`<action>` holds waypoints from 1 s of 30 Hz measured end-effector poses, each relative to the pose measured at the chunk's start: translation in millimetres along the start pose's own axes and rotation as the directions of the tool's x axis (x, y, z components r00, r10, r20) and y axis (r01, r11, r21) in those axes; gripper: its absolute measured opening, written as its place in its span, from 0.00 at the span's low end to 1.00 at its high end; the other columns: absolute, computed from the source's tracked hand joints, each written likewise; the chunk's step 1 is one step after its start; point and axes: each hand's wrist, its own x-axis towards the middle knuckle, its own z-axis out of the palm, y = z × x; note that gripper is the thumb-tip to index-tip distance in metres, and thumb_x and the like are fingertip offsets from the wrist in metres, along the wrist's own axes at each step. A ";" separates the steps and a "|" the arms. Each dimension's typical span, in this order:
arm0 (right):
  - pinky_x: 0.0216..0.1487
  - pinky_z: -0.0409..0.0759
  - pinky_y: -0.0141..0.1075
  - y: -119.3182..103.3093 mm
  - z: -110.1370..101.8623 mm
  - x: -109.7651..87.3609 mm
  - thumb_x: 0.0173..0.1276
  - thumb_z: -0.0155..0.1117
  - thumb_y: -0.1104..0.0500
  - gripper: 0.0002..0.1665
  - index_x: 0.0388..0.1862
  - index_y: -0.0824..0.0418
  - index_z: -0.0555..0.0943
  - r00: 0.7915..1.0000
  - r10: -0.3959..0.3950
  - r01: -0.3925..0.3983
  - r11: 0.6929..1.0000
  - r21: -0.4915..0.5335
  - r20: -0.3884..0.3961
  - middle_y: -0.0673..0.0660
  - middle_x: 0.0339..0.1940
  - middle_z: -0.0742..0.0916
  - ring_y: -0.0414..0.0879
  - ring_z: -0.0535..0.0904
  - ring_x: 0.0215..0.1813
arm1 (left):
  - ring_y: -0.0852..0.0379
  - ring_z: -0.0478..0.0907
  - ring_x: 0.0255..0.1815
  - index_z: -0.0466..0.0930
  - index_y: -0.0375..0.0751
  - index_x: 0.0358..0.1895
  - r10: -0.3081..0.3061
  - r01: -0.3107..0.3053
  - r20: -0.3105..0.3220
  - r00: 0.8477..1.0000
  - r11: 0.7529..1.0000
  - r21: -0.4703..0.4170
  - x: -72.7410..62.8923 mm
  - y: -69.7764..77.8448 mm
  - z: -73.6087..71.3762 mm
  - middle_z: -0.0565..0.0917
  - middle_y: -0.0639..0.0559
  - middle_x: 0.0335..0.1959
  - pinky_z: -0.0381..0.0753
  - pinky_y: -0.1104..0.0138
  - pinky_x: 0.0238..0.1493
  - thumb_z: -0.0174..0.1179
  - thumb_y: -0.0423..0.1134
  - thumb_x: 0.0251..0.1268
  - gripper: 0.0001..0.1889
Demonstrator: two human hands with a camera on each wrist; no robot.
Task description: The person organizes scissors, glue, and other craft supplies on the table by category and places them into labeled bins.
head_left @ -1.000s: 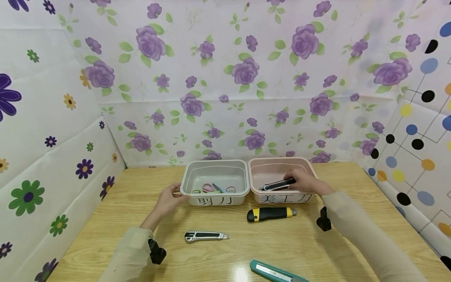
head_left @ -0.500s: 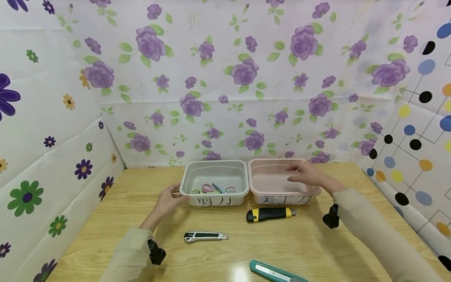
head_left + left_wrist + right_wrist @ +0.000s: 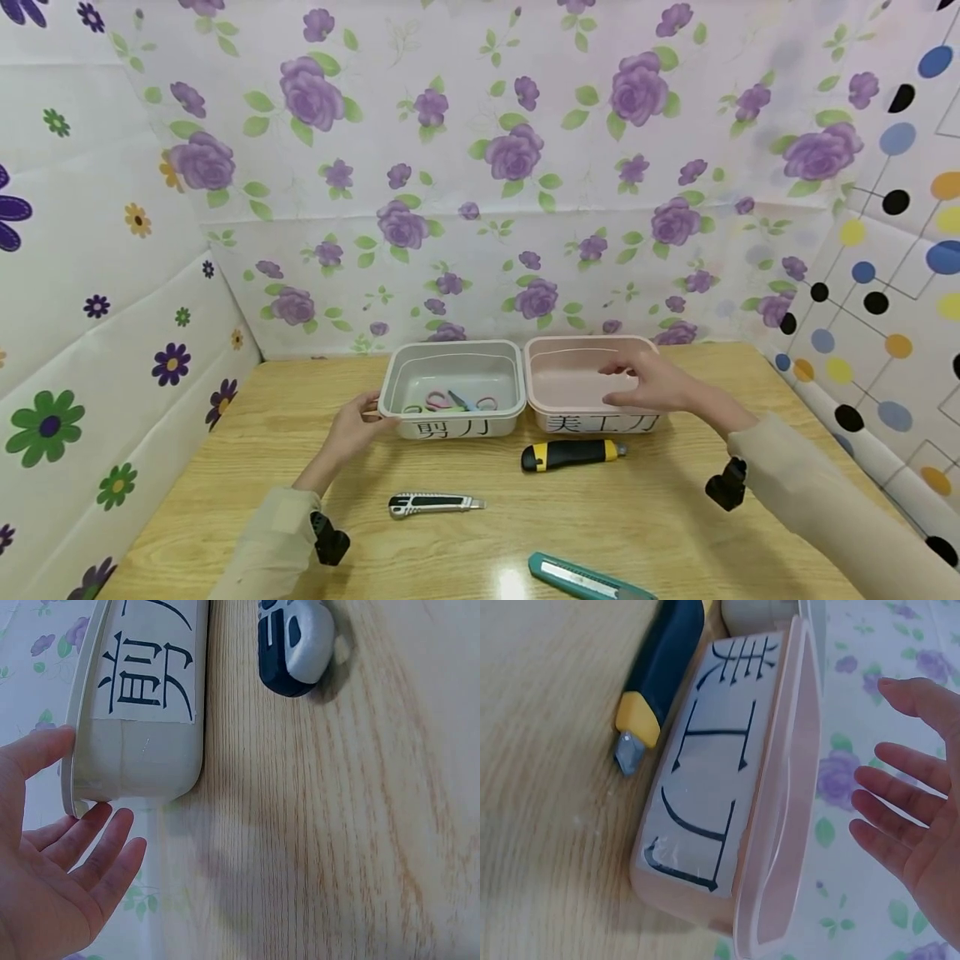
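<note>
My left hand holds the left front corner of the grey-white plastic bin; in the left wrist view the thumb lies at the rim and the fingertips meet the end wall. Pink and green scissors lie in this bin. Over the right part of the pink bin, my right hand hovers with fingers spread and nothing in them. The pink bin's front wall hides part of its floor. A black-and-yellow utility knife lies before it.
A silver-and-black utility knife lies on the wooden table before the grey-white bin. Nearer the front edge is a teal utility knife. Flowered cloth stands behind the bins, with patterned cloth at both sides.
My right hand has let go of a black-and-silver utility knife in the pink bin, where it is now out of sight. That hand has risen and opened; the left stays at the grey-white bin.
</note>
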 end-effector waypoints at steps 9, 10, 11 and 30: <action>0.45 0.74 0.55 -17.5 13.4 -13.7 0.54 0.68 0.56 0.24 0.47 0.69 0.78 0.999 -0.044 0.044 0.997 0.068 0.008 0.64 0.44 0.82 0.56 0.76 0.46 | 0.42 0.77 0.44 0.65 0.27 0.60 -0.008 0.008 -0.004 1.000 1.000 -0.001 0.5 -2.6 0.5 0.75 0.31 0.51 0.80 0.61 0.41 0.63 0.34 0.55 0.30; 0.45 0.74 0.55 -19.3 16.5 -15.6 0.54 0.68 0.56 0.25 0.47 0.69 0.77 0.999 -0.050 0.049 0.996 0.073 0.011 0.64 0.44 0.82 0.56 0.76 0.46 | 0.42 0.77 0.44 0.65 0.27 0.60 -0.008 0.008 -0.007 1.000 1.000 -0.002 0.5 -2.6 0.5 0.75 0.31 0.51 0.80 0.61 0.41 0.63 0.34 0.54 0.30; 0.45 0.74 0.56 -21.3 19.3 -18.0 0.54 0.68 0.55 0.25 0.47 0.70 0.77 0.998 -0.051 0.049 0.996 0.075 0.022 0.63 0.44 0.82 0.56 0.76 0.46 | 0.43 0.77 0.44 0.65 0.27 0.60 -0.006 0.006 -0.007 1.000 1.000 -0.001 0.4 -2.6 0.3 0.75 0.31 0.51 0.80 0.62 0.41 0.63 0.34 0.54 0.30; 0.42 0.78 0.38 -54.1 76.6 -65.6 0.52 0.68 0.46 0.29 0.48 0.62 0.77 0.993 -0.021 0.008 0.993 0.114 0.117 0.54 0.43 0.82 0.46 0.76 0.43 | 0.42 0.77 0.44 0.65 0.26 0.60 0.006 -0.006 -0.008 1.000 1.000 0.003 1.4 -2.2 1.4 0.75 0.30 0.50 0.81 0.61 0.42 0.63 0.33 0.54 0.30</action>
